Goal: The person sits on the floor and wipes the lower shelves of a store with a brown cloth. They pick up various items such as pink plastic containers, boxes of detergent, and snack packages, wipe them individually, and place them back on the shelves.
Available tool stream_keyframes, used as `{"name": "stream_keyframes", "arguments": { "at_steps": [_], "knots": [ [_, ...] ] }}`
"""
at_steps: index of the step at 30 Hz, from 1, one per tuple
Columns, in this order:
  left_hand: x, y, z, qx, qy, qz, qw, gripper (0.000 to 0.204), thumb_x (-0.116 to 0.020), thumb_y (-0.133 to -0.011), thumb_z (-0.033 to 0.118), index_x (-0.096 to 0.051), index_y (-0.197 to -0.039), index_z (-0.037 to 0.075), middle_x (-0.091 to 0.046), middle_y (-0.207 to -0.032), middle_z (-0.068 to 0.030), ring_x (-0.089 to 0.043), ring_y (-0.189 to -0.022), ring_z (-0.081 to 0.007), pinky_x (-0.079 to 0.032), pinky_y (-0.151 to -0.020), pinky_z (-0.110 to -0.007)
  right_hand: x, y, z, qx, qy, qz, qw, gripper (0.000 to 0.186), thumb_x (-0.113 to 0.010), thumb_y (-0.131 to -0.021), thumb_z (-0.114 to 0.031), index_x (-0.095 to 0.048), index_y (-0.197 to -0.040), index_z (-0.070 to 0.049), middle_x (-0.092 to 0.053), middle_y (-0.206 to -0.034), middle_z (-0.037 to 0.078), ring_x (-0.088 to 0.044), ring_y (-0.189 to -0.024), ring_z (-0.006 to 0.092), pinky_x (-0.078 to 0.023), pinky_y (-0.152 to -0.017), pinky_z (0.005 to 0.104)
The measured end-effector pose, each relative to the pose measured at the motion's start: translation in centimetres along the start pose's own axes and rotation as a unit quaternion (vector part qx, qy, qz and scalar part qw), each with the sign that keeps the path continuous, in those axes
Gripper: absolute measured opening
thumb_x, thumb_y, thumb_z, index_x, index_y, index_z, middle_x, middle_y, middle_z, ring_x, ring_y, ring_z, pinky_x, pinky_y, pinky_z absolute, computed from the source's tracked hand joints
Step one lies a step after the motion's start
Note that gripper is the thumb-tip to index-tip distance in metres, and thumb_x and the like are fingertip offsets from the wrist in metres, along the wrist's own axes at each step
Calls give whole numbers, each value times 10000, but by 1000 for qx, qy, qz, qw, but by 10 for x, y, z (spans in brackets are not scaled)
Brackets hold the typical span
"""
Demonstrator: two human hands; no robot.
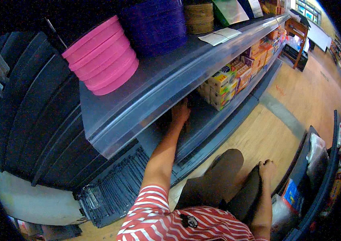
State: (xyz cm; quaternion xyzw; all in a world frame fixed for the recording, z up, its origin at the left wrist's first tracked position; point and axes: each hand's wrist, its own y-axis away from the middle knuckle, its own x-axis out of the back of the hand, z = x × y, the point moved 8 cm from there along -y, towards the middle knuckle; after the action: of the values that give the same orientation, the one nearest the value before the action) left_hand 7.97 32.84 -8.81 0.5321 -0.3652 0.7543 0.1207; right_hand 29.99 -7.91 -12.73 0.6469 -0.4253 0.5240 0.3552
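Shelf board of dark grey material (150, 66), edged with a clear plastic front strip (150, 110), forms the reference level, hereafter the upper board. Beneath the upper board, the left hand (181, 111) extends over the dark grey lower shelf (197, 116); shadow hides its fingers, so whether they are spread, narrowed or gripping an item cannot be told. Just right of that hand, also beneath the upper board, stand yellow-and-white plastic-wrapped packs of paper rolls (220, 85), with orange cartons (257, 57) farther along. The right hand (267, 168), out in front of the upper board, rests at the knee of the dark trousers (214, 186); fingers appear bent, exact opening cannot be told. Pink round stacked tubs (104, 58) stand on the upper board. Progress, as judged: the reach is made; handling of any item is unconfirmed; arm withdrawal is not yet done.
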Motion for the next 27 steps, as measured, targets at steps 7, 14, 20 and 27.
{"name": "stream_keyframes", "arguments": {
  "at_steps": [7,14,20,27],
  "knots": [
    [7,7,-10,1,50,-14,999,540,-548,-666,150,-372,-1173,89,-353,-1189,-206,-326,-1087,-385,-289,-900,-442,-10,-7,-2,20,-21,-23,999,299,-560,-642,-240,-582,-765,31,-539,-838,212,-523,-789,329,-416,-719,375],
    [38,81,-22,-34,0,-14,999,474,-514,-677,144,-411,-1136,90,-423,-1095,-210,-386,-1018,-374,-329,-862,-431,-22,-8,1,32,-56,21,998,287,-591,-619,-270,-570,-673,11,-539,-766,184,-514,-736,318,-418,-658,383],
    [91,141,-43,70,-33,-71,994,447,-521,-656,112,-448,-1095,75,-470,-1007,-202,-427,-933,-370,-395,-757,-414,-10,1,-11,45,-30,4,999,290,-581,-645,-273,-570,-735,2,-530,-808,168,-513,-763,311,-415,-676,383],
    [128,170,-85,170,-57,-15,984,449,-557,-624,58,-464,-1063,49,-472,-973,-253,-448,-886,-384,-388,-784,-413,-7,4,-9,46,-30,21,998,309,-564,-667,-284,-574,-798,-4,-533,-840,162,-521,-759,308,-420,-682,376]
  ]
}}
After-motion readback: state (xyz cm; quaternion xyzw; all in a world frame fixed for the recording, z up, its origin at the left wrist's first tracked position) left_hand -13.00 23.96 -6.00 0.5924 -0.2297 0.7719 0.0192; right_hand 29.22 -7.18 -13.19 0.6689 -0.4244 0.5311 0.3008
